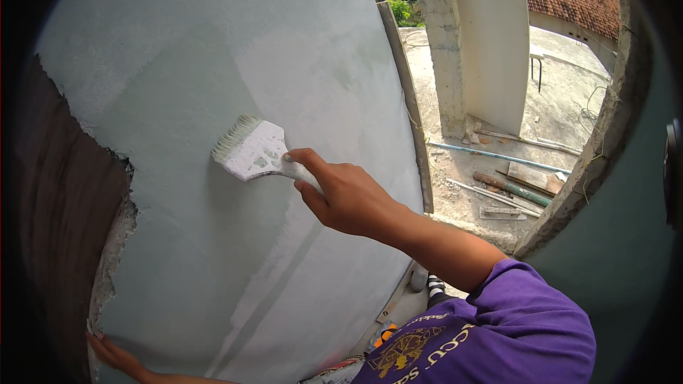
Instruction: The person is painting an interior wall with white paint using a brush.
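Note:
My right hand (340, 193) is closed around the handle of a wide flat paintbrush (260, 151). The brush has a white, paint-smeared head and pale bristles, whose tips lie against a grey-green wall (192, 242). Lighter whitish patches spread over the wall to the right of the brush and below it. At the lower left, my left hand (119, 359) rests with its fingers stretched out on the wall's rough, broken edge (117, 242). It holds no tool.
Left of the jagged edge is a dark brown surface (64, 206). Beyond the wall's right edge stand a concrete post (442, 50) and a pale panel (494, 43). Pipes, a blue rod (498, 155) and a trowel-like flat tool (502, 212) lie on the rubble-strewn ground.

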{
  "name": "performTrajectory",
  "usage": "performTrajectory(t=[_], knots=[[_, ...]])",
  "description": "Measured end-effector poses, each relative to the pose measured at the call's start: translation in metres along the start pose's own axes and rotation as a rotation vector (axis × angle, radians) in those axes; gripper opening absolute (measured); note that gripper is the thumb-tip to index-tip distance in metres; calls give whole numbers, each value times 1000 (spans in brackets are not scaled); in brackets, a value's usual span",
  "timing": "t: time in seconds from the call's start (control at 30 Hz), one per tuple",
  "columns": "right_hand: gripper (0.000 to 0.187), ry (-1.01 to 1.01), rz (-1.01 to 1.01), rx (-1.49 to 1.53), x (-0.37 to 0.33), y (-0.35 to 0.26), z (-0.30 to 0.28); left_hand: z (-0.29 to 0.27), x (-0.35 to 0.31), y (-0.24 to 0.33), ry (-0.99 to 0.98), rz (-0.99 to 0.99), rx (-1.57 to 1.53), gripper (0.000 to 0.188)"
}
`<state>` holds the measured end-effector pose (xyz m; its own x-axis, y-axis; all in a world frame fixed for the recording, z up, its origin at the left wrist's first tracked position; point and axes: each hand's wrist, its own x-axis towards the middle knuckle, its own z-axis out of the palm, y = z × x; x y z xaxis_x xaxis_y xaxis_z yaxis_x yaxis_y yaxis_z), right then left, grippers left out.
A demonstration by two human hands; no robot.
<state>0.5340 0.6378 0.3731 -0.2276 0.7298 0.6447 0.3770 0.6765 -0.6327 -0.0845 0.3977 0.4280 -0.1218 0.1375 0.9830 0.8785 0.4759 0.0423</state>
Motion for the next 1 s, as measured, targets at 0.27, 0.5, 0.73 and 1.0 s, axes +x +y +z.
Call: performTrajectory(t=[0.27, 0.5, 0.73, 1.0], knots=[[34, -253, 126, -98, -15, -7, -41, 1, 0, 12, 42, 7, 56, 48], [32, -493, 64, -323, 21, -31, -73, 0, 0, 7, 21, 41, 22, 45], [26, -237, -120, -314, 56, -56, -73, -2, -2, 14, 37, 60, 24, 46], [25, 319, -227, -223, 67, -54, -73, -3, -2, 13, 12, 34, 7, 45]])
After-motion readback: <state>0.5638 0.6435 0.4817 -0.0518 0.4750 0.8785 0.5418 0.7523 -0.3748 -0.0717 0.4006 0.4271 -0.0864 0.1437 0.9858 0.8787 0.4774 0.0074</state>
